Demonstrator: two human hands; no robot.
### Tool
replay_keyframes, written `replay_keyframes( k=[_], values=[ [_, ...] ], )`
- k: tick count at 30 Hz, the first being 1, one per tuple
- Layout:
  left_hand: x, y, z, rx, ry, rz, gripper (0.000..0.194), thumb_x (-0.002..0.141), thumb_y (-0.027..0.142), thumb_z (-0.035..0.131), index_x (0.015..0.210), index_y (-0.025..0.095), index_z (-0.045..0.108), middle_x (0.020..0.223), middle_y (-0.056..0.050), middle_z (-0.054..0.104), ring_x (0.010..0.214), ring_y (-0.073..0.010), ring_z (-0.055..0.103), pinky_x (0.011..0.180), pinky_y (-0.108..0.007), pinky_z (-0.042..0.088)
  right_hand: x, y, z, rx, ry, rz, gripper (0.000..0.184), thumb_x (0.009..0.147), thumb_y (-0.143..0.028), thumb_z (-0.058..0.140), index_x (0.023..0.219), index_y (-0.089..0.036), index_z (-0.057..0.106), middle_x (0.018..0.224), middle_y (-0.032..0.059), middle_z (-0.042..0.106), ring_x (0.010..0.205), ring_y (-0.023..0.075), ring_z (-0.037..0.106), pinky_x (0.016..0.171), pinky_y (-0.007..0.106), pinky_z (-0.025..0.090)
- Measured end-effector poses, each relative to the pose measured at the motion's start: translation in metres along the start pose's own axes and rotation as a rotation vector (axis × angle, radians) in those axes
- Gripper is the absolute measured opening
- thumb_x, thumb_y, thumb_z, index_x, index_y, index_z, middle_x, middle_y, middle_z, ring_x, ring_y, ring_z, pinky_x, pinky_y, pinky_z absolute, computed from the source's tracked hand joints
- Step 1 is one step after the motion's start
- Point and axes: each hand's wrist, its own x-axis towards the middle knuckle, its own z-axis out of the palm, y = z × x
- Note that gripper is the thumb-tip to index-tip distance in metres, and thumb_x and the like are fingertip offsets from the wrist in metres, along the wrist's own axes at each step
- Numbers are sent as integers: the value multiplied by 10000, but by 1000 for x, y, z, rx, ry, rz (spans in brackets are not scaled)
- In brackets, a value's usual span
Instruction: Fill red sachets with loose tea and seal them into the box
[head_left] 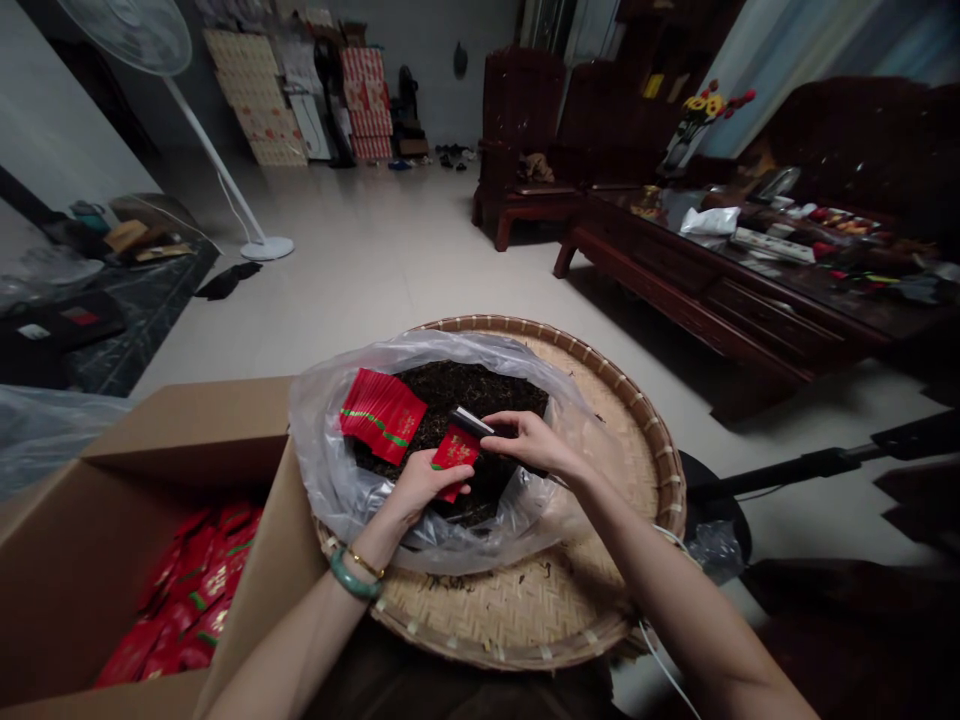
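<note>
Left hand: fingers grasping a red packet, above dark leaves in a clear bag; thumb covers part. Right hand: fingers grip a dark, pale-edged tool at packet's upper end; type unclear, some fingertips hidden. Fanned packets on leaves. Bag hides much of tray. Box cut off at frame's left edge.

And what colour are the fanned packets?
The packets are red with a green stripe, seen in the head view.
</note>
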Motion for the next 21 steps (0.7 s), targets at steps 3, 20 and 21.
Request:
replay_keyframes(
  k=[3, 20, 21],
  values=[
    [0, -1, 0, 5, -23, 8, 463, 445, 368, 854, 738, 87, 629, 607, -56, 672, 504, -165, 648, 419, -190, 436, 2, 4, -3, -24, -6, -8, 343, 704, -361, 665, 963, -138, 701, 859, 39, 694, 748, 165, 597, 644, 250, 446],
    [4, -1, -9, -351, -258, -170, 602, 889, 555, 319, 1145, 70, 569, 817, -175, 724, 471, -199, 649, 425, -274, 499, 4, 3, -6, 82, -33, 45, 329, 693, -355, 670, 934, -131, 695, 761, 17, 667, 616, 115, 550, 554, 218, 408],
    [4, -1, -8, -353, -255, -171, 595, 890, 547, 326, 1149, 68, 567, 814, -176, 724, 470, -198, 648, 418, -270, 497, 3, 2, -6, 85, -38, 43, 329, 696, -357, 669, 936, -133, 694, 770, 16, 665, 619, 112, 547, 553, 214, 404]
  ],
)
